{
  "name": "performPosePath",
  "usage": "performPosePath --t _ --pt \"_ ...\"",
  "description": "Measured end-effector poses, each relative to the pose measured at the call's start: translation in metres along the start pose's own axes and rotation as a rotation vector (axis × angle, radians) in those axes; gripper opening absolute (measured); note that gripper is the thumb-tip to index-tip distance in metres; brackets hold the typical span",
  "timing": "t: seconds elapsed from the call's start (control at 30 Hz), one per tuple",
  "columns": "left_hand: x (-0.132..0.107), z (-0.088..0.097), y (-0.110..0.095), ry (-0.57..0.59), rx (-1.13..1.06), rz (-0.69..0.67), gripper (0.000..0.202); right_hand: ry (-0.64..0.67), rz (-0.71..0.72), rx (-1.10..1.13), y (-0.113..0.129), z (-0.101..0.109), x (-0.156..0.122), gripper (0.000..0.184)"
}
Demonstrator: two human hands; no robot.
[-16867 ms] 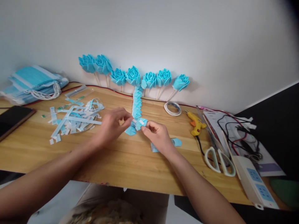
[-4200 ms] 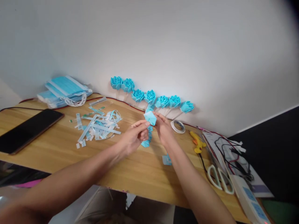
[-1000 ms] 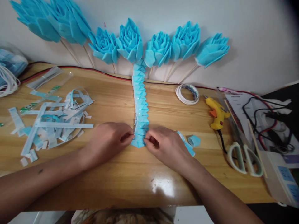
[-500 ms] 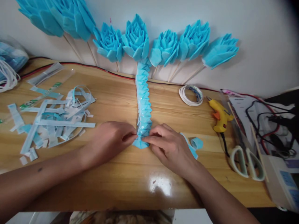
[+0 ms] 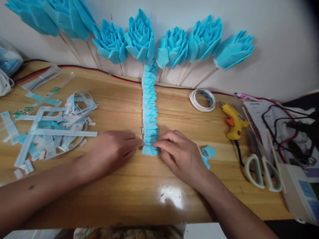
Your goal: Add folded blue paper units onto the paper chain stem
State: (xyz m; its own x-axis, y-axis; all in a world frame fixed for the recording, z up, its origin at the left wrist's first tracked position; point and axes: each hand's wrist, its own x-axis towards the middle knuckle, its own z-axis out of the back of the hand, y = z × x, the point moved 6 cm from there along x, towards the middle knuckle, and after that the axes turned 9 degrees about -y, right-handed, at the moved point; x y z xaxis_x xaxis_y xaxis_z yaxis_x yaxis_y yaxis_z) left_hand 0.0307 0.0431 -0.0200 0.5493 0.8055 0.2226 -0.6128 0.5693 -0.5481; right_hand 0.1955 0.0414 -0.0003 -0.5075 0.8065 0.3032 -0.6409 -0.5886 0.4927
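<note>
A long strip of folded light-blue petals (image 5: 149,113) lies lengthwise on the wooden table, its far end reaching the flowers by the wall. At its near end, my left hand (image 5: 116,149) is closed, with thumb and finger at the left edge. From the other side my right hand (image 5: 178,154) pinches the right edge, fingertips on the last petals. The exact grip under the fingertips is partly hidden. Just beyond my right hand lie small blue scraps (image 5: 208,152).
Blue paper flowers (image 5: 141,38) on sticks lean against the wall. Cut strips (image 5: 57,127) are heaped at left. A tape roll (image 5: 203,99), yellow glue gun (image 5: 233,121), scissors (image 5: 263,172) and cables (image 5: 279,116) lie at right. The table's front edge runs below my forearms.
The view has shifted slightly, so most things sit a little further left. The petal strip looks straighter, and its near end lies flatter and squarer between my hands.
</note>
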Motion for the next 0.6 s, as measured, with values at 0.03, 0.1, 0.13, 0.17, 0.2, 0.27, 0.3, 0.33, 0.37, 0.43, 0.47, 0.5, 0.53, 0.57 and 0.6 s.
performPosePath --t 0.03,0.1,0.13,0.17,0.2,0.27,0.3,0.33,0.37,0.43,0.47,0.5,0.53,0.57,0.6 --pt "0.000 0.001 -0.001 -0.004 0.037 -0.020 0.028 -0.012 -0.018 0.003 -0.001 0.001 0.000 0.026" --pt "0.002 0.002 -0.002 -0.005 0.096 -0.047 0.029 -0.027 -0.033 0.015 -0.002 0.003 -0.001 0.026" --pt "0.003 0.002 -0.002 -0.006 0.106 -0.052 0.030 -0.033 -0.030 0.019 -0.002 0.004 -0.001 0.025" --pt "0.003 0.002 -0.002 -0.009 0.106 -0.052 0.030 -0.038 -0.024 0.021 -0.001 0.004 -0.001 0.025" --pt "0.003 0.002 -0.002 -0.012 0.098 -0.052 0.030 -0.042 -0.019 0.021 -0.001 0.005 -0.001 0.025" --pt "0.003 0.003 -0.002 -0.034 0.066 -0.045 0.029 -0.050 -0.016 0.014 -0.002 0.005 -0.001 0.025" --pt "0.003 0.004 -0.001 -0.057 0.037 -0.033 0.029 -0.049 -0.017 0.011 -0.002 0.005 -0.001 0.025" --pt "0.002 0.005 0.000 -0.082 -0.002 -0.010 0.027 -0.048 -0.018 0.009 -0.002 0.005 -0.001 0.025" --pt "0.001 0.007 0.001 -0.108 -0.047 0.018 0.026 -0.045 -0.019 0.007 -0.003 0.005 -0.001 0.025" --pt "0.000 0.010 0.003 -0.146 -0.134 0.069 0.024 -0.041 -0.018 0.006 -0.003 0.005 -0.001 0.025" --pt "0.000 0.010 0.003 -0.147 -0.162 0.078 0.023 -0.041 -0.016 0.008 -0.003 0.004 -0.001 0.025" --pt "0.000 0.011 0.002 -0.146 -0.174 0.064 0.023 -0.041 -0.011 0.011 -0.002 0.004 -0.001 0.025" --pt "0.000 0.012 0.000 -0.146 -0.171 0.035 0.023 -0.041 -0.006 0.014 -0.002 0.004 -0.001 0.025" --pt "0.000 0.012 -0.002 -0.141 -0.163 0.002 0.024 -0.039 0.000 0.016 -0.001 0.004 -0.001 0.025" --pt "0.000 0.012 -0.004 -0.133 -0.156 -0.030 0.025 -0.038 0.002 0.014 -0.001 0.004 0.000 0.024"
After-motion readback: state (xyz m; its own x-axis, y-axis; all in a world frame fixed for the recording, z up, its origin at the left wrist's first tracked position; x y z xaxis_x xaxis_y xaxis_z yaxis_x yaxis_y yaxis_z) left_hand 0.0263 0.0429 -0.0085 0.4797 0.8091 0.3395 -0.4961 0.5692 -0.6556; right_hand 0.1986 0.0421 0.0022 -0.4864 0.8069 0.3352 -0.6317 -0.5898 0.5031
